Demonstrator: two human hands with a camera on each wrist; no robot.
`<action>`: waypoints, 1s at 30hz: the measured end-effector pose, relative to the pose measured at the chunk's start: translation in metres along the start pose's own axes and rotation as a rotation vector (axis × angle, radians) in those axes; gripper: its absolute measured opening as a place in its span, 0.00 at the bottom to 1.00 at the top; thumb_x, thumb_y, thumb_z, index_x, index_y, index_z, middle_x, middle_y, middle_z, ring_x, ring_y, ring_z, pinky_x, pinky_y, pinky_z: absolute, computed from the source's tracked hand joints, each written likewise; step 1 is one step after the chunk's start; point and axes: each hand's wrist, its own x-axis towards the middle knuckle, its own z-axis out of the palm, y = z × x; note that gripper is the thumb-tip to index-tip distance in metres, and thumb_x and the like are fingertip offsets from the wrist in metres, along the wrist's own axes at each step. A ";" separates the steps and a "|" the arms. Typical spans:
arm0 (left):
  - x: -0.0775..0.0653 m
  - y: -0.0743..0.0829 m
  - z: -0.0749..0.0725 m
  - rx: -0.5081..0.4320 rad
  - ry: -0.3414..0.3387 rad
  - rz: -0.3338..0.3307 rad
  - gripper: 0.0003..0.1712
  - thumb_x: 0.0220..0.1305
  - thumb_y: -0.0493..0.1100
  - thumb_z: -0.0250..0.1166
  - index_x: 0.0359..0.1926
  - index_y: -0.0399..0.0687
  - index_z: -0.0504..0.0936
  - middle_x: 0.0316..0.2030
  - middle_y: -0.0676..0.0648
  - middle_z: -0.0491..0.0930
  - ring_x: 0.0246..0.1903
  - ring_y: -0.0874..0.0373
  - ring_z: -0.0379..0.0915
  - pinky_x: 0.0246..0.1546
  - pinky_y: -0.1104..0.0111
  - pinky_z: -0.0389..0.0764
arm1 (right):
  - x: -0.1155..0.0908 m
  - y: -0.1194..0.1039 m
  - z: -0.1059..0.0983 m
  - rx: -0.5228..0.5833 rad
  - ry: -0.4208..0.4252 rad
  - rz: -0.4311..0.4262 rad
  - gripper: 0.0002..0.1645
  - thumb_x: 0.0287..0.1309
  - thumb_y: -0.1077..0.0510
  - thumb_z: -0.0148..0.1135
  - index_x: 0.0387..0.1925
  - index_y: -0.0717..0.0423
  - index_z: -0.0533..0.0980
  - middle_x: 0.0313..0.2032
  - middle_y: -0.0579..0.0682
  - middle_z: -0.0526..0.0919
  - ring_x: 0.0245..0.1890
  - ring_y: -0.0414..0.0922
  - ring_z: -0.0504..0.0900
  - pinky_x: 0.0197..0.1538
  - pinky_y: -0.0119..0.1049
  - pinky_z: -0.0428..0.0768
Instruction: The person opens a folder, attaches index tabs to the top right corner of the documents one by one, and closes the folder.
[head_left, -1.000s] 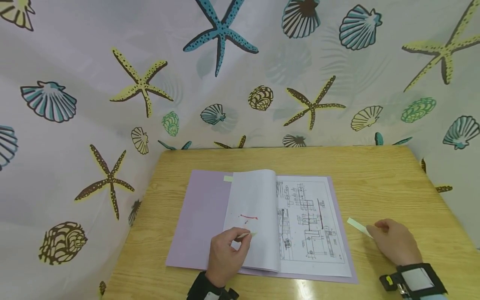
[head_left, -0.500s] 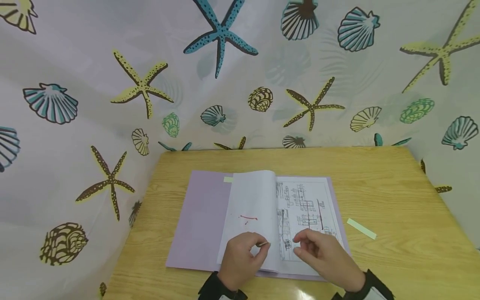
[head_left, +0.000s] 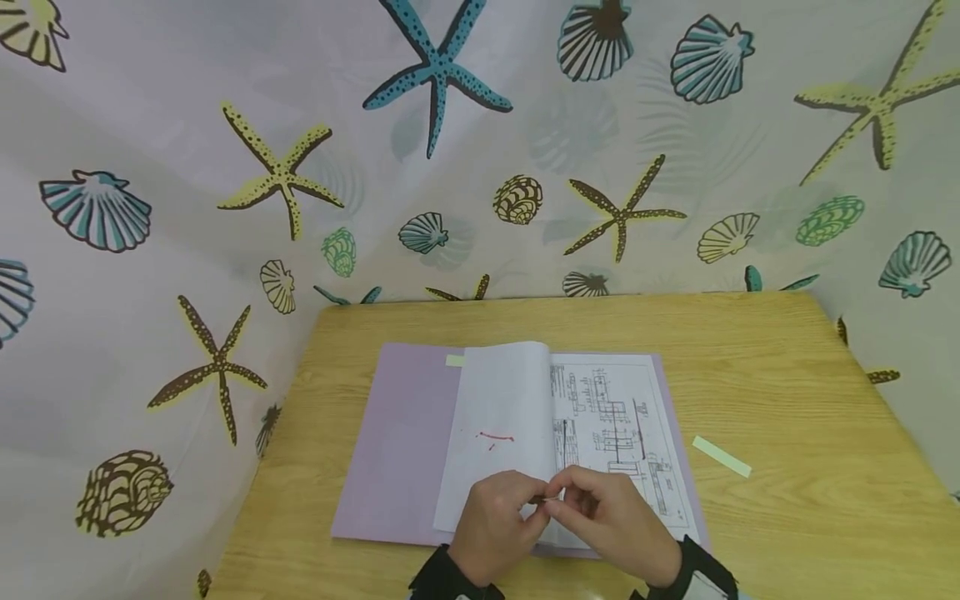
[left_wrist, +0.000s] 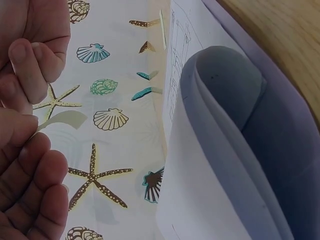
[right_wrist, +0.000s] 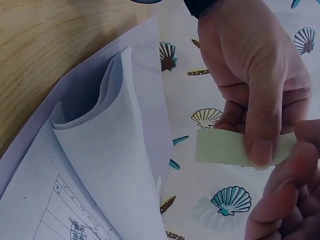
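Note:
My left hand (head_left: pixel 495 521) and right hand (head_left: pixel 611 517) meet over the lower middle of an open booklet of drawings. Between the left thumb and fingers is a pale green paper strip (right_wrist: pixel 220 146), its free end sticking out past the thumb. At the strip's other end, the right fingertips (right_wrist: pixel 300 150) pinch it. From the left wrist the strip (left_wrist: pixel 67 120) looks slightly curved. Under the hands, the white left page (head_left: pixel 498 392) carries red marks, and the right page (head_left: pixel 600 417) shows a printed technical drawing.
A lilac cover (head_left: pixel 408 442) lies under the pages. Another pale green strip (head_left: pixel 722 457) lies on the wooden table (head_left: pixel 795 375) right of the booklet. A small tab (head_left: pixel 454 361) shows at the left page's top edge. A seashell-print curtain (head_left: pixel 480 150) stands behind.
My right hand has come left from the strip on the table, leaving it there, and meets the left hand. The left hand has moved slightly right and down with its strip.

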 end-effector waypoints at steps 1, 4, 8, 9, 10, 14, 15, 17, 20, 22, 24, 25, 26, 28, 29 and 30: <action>0.000 0.000 0.000 0.002 0.003 0.004 0.03 0.55 0.43 0.67 0.28 0.49 0.82 0.24 0.57 0.79 0.25 0.72 0.73 0.27 0.83 0.72 | 0.000 -0.001 0.000 0.012 -0.011 0.015 0.07 0.54 0.59 0.63 0.35 0.44 0.77 0.19 0.36 0.74 0.14 0.30 0.67 0.14 0.24 0.65; 0.000 0.000 0.001 0.002 0.016 0.011 0.08 0.55 0.48 0.67 0.28 0.49 0.82 0.23 0.57 0.79 0.24 0.71 0.73 0.26 0.82 0.72 | 0.002 -0.006 0.000 0.032 -0.027 0.027 0.06 0.54 0.62 0.62 0.33 0.48 0.77 0.22 0.40 0.79 0.16 0.33 0.71 0.15 0.26 0.69; 0.002 0.000 0.002 -0.001 0.029 0.014 0.08 0.55 0.49 0.66 0.28 0.51 0.82 0.23 0.58 0.79 0.24 0.71 0.73 0.26 0.82 0.72 | 0.006 -0.022 -0.004 0.063 -0.023 0.010 0.06 0.53 0.67 0.62 0.31 0.54 0.77 0.24 0.44 0.80 0.19 0.36 0.74 0.18 0.29 0.73; 0.002 0.000 0.002 -0.002 0.031 0.016 0.07 0.55 0.48 0.66 0.29 0.51 0.82 0.23 0.58 0.79 0.24 0.71 0.73 0.26 0.82 0.72 | 0.007 -0.026 -0.005 0.077 -0.026 0.005 0.06 0.53 0.68 0.61 0.31 0.54 0.77 0.24 0.44 0.80 0.20 0.37 0.74 0.19 0.30 0.74; 0.002 0.000 0.002 0.001 0.033 0.021 0.07 0.56 0.48 0.66 0.31 0.51 0.82 0.24 0.58 0.79 0.24 0.71 0.73 0.26 0.82 0.72 | 0.008 -0.028 -0.006 0.089 -0.031 -0.009 0.07 0.53 0.69 0.61 0.31 0.55 0.76 0.24 0.45 0.79 0.20 0.37 0.75 0.20 0.30 0.74; 0.004 0.001 0.000 0.015 0.041 0.061 0.09 0.56 0.49 0.65 0.36 0.51 0.81 0.23 0.59 0.76 0.23 0.70 0.70 0.26 0.83 0.68 | 0.005 -0.017 -0.007 0.141 -0.054 -0.067 0.11 0.52 0.71 0.60 0.30 0.52 0.74 0.25 0.44 0.78 0.21 0.37 0.74 0.21 0.30 0.75; 0.004 0.000 0.000 0.018 0.043 0.073 0.11 0.55 0.50 0.66 0.36 0.51 0.81 0.22 0.58 0.74 0.23 0.70 0.68 0.25 0.84 0.66 | 0.003 -0.011 -0.007 0.149 -0.054 -0.078 0.12 0.52 0.71 0.60 0.30 0.51 0.74 0.25 0.43 0.77 0.21 0.37 0.74 0.21 0.30 0.74; 0.004 -0.001 -0.001 0.020 0.044 0.096 0.11 0.54 0.52 0.66 0.35 0.51 0.82 0.23 0.58 0.71 0.23 0.70 0.64 0.26 0.84 0.63 | 0.004 -0.012 -0.010 0.140 -0.053 -0.084 0.12 0.51 0.70 0.62 0.28 0.49 0.73 0.24 0.43 0.76 0.20 0.36 0.72 0.20 0.29 0.73; 0.004 -0.002 -0.002 0.017 0.035 0.115 0.11 0.54 0.53 0.66 0.32 0.52 0.81 0.26 0.57 0.67 0.26 0.68 0.61 0.28 0.84 0.62 | 0.006 -0.021 -0.016 0.100 -0.042 -0.056 0.13 0.49 0.69 0.64 0.25 0.48 0.72 0.22 0.42 0.75 0.18 0.35 0.70 0.18 0.27 0.70; 0.003 -0.003 -0.002 0.007 0.031 0.111 0.12 0.53 0.54 0.66 0.30 0.52 0.81 0.28 0.57 0.67 0.28 0.68 0.61 0.30 0.83 0.63 | 0.008 -0.032 -0.021 0.082 -0.047 -0.033 0.13 0.48 0.68 0.65 0.24 0.49 0.72 0.21 0.43 0.75 0.17 0.36 0.69 0.18 0.27 0.69; 0.003 -0.003 -0.003 -0.006 0.023 0.094 0.13 0.53 0.54 0.67 0.31 0.52 0.81 0.30 0.57 0.68 0.30 0.67 0.63 0.32 0.83 0.64 | 0.007 -0.032 -0.023 0.071 -0.048 -0.025 0.13 0.48 0.68 0.65 0.24 0.49 0.71 0.21 0.43 0.75 0.17 0.36 0.69 0.18 0.27 0.69; 0.003 -0.003 -0.004 -0.016 0.020 0.083 0.13 0.53 0.54 0.67 0.32 0.51 0.81 0.30 0.58 0.68 0.32 0.67 0.64 0.33 0.82 0.65 | 0.007 -0.032 -0.024 0.068 -0.050 -0.016 0.13 0.48 0.68 0.65 0.24 0.49 0.71 0.21 0.43 0.75 0.17 0.36 0.69 0.18 0.27 0.69; 0.003 -0.003 -0.004 -0.028 0.019 0.073 0.13 0.53 0.54 0.67 0.33 0.51 0.81 0.30 0.58 0.69 0.32 0.68 0.65 0.34 0.82 0.66 | 0.006 -0.032 -0.025 0.061 -0.051 -0.011 0.12 0.48 0.68 0.65 0.24 0.50 0.71 0.21 0.44 0.75 0.17 0.36 0.69 0.18 0.27 0.69; 0.003 -0.003 -0.005 -0.045 0.019 0.058 0.13 0.53 0.52 0.67 0.37 0.51 0.82 0.31 0.58 0.71 0.34 0.68 0.66 0.35 0.81 0.68 | 0.006 -0.031 -0.026 0.041 -0.044 0.006 0.12 0.48 0.67 0.66 0.24 0.50 0.71 0.21 0.44 0.76 0.17 0.36 0.69 0.18 0.27 0.69; 0.003 -0.003 -0.005 -0.051 0.021 0.055 0.13 0.53 0.51 0.68 0.38 0.51 0.82 0.31 0.58 0.71 0.34 0.68 0.67 0.35 0.81 0.68 | 0.005 -0.031 -0.027 0.031 -0.040 0.018 0.12 0.48 0.67 0.66 0.24 0.49 0.71 0.21 0.44 0.76 0.18 0.36 0.69 0.18 0.27 0.69; 0.003 -0.003 -0.005 -0.054 0.025 0.053 0.14 0.52 0.50 0.68 0.39 0.51 0.82 0.31 0.58 0.72 0.34 0.68 0.67 0.35 0.81 0.68 | 0.005 -0.030 -0.027 0.022 -0.036 0.026 0.12 0.48 0.67 0.66 0.24 0.49 0.72 0.21 0.43 0.76 0.18 0.35 0.70 0.18 0.27 0.69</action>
